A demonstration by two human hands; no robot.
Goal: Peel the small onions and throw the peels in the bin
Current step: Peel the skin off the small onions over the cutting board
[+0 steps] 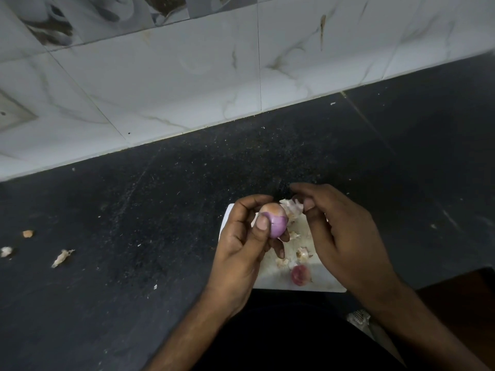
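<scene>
Just under the fingers, on a white board (270, 282), lies a red onion (300, 275). The left hand (241, 245) grips a half-peeled onion (275, 222); the right hand (345, 236) pinches its loose peel (292, 207). Far left of them, scraps (62, 257) lie on the dark desk (134, 223).

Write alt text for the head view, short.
A left hand holds a partly peeled purple onion over a white board while the right hand pinches loose peel beside it. Another onion and peel scraps lie on the board, on a dark countertop.
</scene>
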